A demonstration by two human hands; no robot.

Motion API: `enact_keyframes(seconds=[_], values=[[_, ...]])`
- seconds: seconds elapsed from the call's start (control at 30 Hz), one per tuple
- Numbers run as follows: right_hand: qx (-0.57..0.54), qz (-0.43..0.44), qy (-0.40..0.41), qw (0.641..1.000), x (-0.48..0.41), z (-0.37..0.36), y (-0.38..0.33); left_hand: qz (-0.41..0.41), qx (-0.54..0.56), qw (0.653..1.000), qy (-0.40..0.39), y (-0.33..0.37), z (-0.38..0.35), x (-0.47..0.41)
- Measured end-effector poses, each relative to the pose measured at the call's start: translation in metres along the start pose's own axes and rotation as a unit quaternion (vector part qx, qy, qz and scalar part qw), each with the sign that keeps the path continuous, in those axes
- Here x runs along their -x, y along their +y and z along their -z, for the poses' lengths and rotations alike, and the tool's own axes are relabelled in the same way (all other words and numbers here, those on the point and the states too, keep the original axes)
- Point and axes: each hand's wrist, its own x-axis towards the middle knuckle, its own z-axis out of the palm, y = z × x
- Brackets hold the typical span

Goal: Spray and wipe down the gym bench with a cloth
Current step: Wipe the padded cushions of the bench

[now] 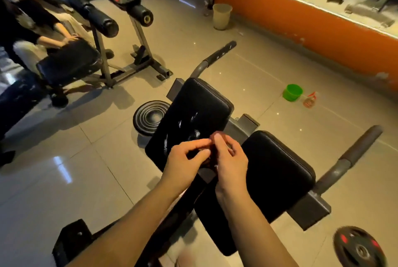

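Both hands meet over the bench: left hand and right hand pinch a small dark-red cloth between curled fingers, just above its wet-streaked black padding. Well apart on the floor stands the spray bottle, beside a green bucket.

A reddish cloth is pinched by the left hand and right hand over the wet bench pad; a spray bottle is seen far right.
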Motion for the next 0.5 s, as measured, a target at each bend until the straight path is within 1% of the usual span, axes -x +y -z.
enact_keyframes(seconds=[0.03,0.1,0.13,0.17,0.2,0.27,0.37,0.43,0.5], values=[[-0.007,0.015,0.010,1.000,-0.006,-0.001,-0.003,0.000,-0.015,0.999,-0.036,0.003,0.001,-0.006],[0.010,0.035,0.032,0.999,-0.021,-0.004,-0.003,0.017,-0.008,0.994,-0.106,0.011,0.005,-0.015],[0.022,0.047,0.046,0.998,-0.027,-0.005,-0.001,0.022,-0.008,0.993,-0.119,0.013,0.009,-0.022],[0.040,0.065,0.062,0.995,-0.034,-0.007,0.001,0.024,-0.019,0.993,-0.111,0.015,0.013,-0.029],[0.060,0.091,0.081,0.991,-0.039,-0.009,0.001,0.025,-0.034,0.996,-0.083,0.017,0.018,-0.037],[0.080,0.142,0.122,0.979,-0.048,-0.015,-0.002,0.012,-0.115,0.993,-0.010,0.018,0.031,-0.054],[0.056,0.191,0.171,0.965,-0.066,-0.026,-0.022,-0.028,-0.260,0.965,0.030,0.024,0.043,-0.083],[0.070,0.193,0.194,0.959,-0.086,-0.032,-0.028,-0.065,-0.321,0.943,0.060,0.029,0.048,-0.102],[0.076,0.162,0.209,0.961,-0.100,-0.041,-0.022,-0.085,-0.351,0.930,0.069,0.034,0.052,-0.121]])
